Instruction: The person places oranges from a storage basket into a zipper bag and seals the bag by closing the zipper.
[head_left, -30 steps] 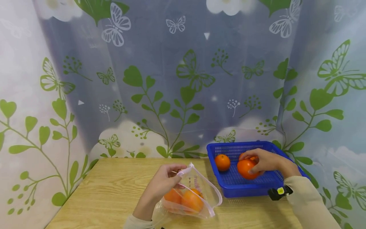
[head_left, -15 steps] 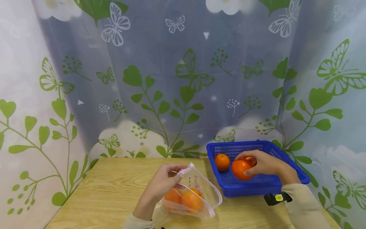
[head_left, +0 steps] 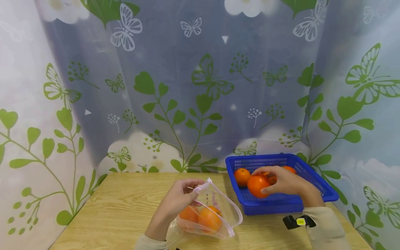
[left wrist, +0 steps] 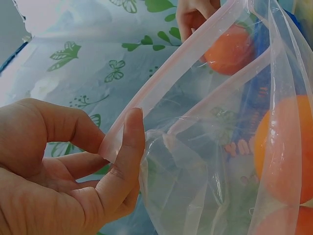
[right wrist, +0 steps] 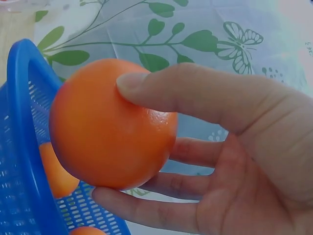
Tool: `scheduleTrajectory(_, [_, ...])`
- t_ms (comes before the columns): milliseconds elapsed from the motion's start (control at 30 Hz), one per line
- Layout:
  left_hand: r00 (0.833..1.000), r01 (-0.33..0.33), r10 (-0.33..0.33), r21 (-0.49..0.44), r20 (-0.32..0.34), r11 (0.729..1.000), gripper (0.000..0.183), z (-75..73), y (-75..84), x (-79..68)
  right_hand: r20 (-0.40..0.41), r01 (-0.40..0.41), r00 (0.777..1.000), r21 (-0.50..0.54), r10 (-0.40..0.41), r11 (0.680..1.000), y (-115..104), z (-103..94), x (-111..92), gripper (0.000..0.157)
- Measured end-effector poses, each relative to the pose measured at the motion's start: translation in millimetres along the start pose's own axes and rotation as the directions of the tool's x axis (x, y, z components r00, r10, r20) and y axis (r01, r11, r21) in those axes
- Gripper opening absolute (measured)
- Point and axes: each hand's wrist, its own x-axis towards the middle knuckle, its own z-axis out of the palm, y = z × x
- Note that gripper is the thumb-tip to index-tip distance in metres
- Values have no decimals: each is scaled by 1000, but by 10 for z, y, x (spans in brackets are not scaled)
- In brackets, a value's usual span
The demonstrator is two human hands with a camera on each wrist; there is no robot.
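Observation:
My left hand (head_left: 179, 199) pinches the pink-edged top of a clear zip bag (head_left: 229, 213), in the left wrist view between thumb and fingers at the corner of the strip. The bag's mouth gapes toward the right, and oranges (head_left: 210, 219) lie inside it. My right hand (head_left: 285, 180) holds an orange (right wrist: 112, 125), thumb on one side and fingers on the other, over the blue basket (head_left: 265, 208). Another orange (head_left: 242, 177) sits in the basket's left part, left of the held one. Behind the right hand an orange (head_left: 290, 169) shows partly at the basket's back.
The basket has perforated plastic walls and stands at the right of the wood-grain table (head_left: 131, 205). A patterned curtain (head_left: 175, 104) with leaves and butterflies hangs behind the table and along both sides. A strapped device (head_left: 298, 222) is on the right wrist.
My right hand has moved left across the basket with the orange in its grip, uncovering an orange at the back. The left hand and the bag have stayed in place.

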Motion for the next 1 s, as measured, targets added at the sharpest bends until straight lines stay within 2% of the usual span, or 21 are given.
scheduleTrajectory(100, [1000,1,-1,1,0,1000,38,0,2,-1,0,8,1000,19,-8,1000,-13,34,-22,49])
scheduleTrajectory(333, [1000,1,-1,-2,5,1000,38,-7,-6,3,-21,21,1000,-7,-21,1000,-26,82,-81,50])
scheduleTrajectory(433, [1000,1,-1,-4,6,1000,38,-8,-8,5,-22,30,999,19,-29,999,-39,103,-101,51])
scheduleTrajectory(767, [1000,-1,1,3,5,1000,38,-10,-1,9,-98,68,993,-23,-70,997,-56,190,-209,50])
scheduleTrajectory(1000, [1000,-2,2,7,3,1000,37,-8,-1,1,-128,87,988,22,-84,996,-86,251,-258,50])
